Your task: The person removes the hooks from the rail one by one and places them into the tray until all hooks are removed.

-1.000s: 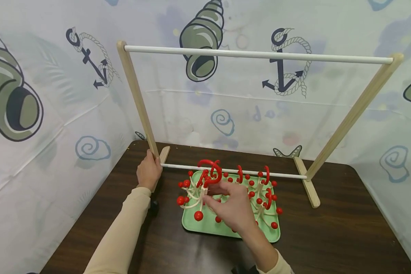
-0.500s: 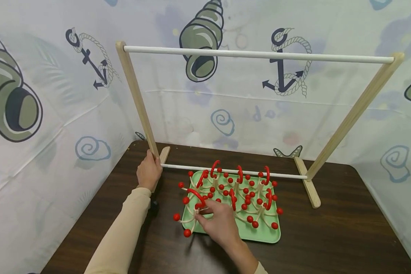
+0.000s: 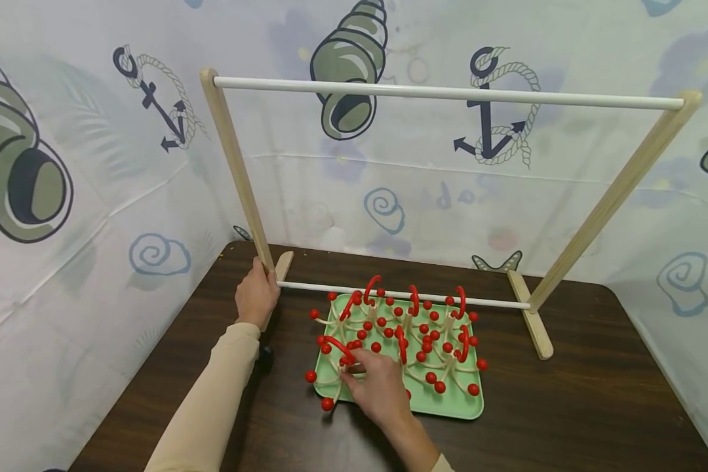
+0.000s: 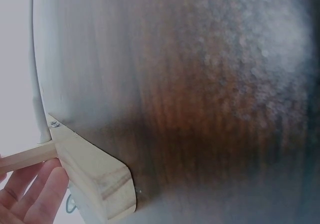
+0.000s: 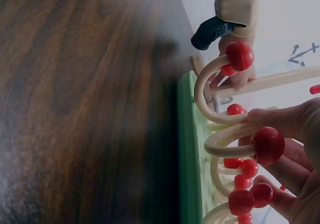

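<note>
My left hand (image 3: 256, 295) grips the lower part of a wooden frame's left post (image 3: 236, 164); in the left wrist view its fingers (image 4: 47, 196) curl below the wood beside the foot (image 4: 100, 179). At the tray's front left corner, my right hand (image 3: 383, 390) pinches the stem of a cream, many-armed hanger with red ball tips (image 3: 311, 377) and a red hook (image 3: 337, 345). Its curved arms (image 5: 201, 91) overlap the rim of the green tray (image 3: 448, 412); whether it touches the tray, I cannot tell. Several similar hangers (image 3: 452, 354) stand on the tray.
Behind the tray, the frame has a white upper rod (image 3: 436, 93) and a white lower rod (image 3: 501, 302). Its right post (image 3: 613, 200) rises from a wooden foot (image 3: 531, 318). A dark wooden table (image 3: 596, 393) meets a printed cloth backdrop (image 3: 307, 210).
My right hand has lowered the hanger toward the tray's front left corner, then shifted it slightly right. The left hand has stayed on the post.
</note>
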Demonstrator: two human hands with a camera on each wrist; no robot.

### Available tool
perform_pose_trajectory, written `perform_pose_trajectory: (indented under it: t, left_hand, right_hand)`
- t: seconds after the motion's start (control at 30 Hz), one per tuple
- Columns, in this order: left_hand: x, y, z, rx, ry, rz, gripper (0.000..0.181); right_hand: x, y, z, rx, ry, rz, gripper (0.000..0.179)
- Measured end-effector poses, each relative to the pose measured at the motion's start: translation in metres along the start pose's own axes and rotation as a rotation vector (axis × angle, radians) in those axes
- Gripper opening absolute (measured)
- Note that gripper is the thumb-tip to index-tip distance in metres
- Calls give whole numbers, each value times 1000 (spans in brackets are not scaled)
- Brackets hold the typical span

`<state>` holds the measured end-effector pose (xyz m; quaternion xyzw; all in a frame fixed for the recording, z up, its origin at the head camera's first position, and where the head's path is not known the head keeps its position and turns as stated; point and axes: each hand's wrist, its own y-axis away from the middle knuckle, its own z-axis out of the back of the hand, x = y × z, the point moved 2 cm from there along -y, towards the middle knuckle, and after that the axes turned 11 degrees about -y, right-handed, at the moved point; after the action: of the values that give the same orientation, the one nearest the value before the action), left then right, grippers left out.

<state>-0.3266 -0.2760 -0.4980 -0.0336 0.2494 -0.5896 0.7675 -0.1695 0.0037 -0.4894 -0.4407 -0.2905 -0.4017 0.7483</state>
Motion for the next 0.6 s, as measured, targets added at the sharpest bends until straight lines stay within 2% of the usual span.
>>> perform_pose_trajectory:
  t: [0.3,0.6]
  left_hand:
    - [6,-1,-4,6,0,12,29]
    - [14,0,-4,0,-1,10,26]
  right_hand:
    - [-5,1,-1,7,-5,-91,17]
    - [6,2,7,-17,49,-108,13]
